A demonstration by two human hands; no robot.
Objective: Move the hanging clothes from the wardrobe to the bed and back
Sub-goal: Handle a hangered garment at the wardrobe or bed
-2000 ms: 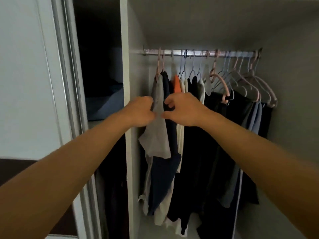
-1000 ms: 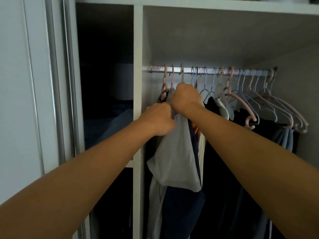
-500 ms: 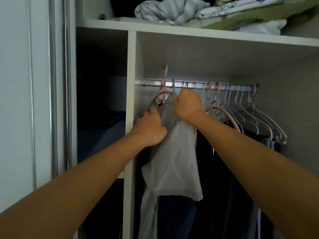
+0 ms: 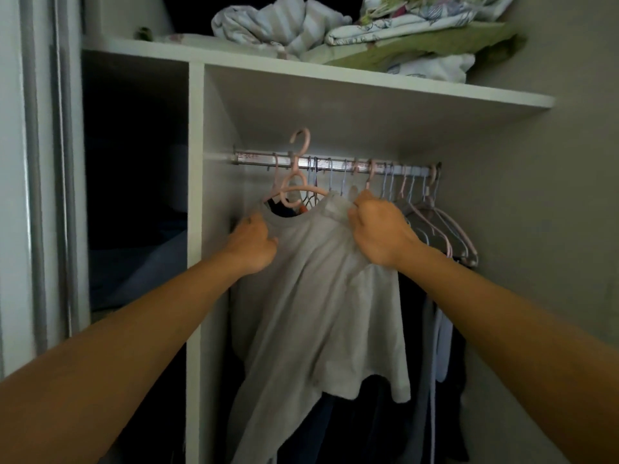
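A grey T-shirt hangs on a pink hanger whose hook stands above the metal wardrobe rail, clear of it. My left hand grips the shirt's left shoulder. My right hand grips its right shoulder. The shirt faces me, spread between both hands, in front of the other hanging clothes. Dark garments hang behind and below it. Several empty pink and pale blue hangers crowd the rail's right end.
A white vertical wardrobe panel stands just left of the shirt, with a dark compartment beyond it. Folded bedding lies on the top shelf. A sliding door frame runs down the left. The wardrobe's right wall is close.
The pink hanger's hook has risen off the rail. My hands have spread apart to the shirt's two shoulders, and the shirt has turned to face me.
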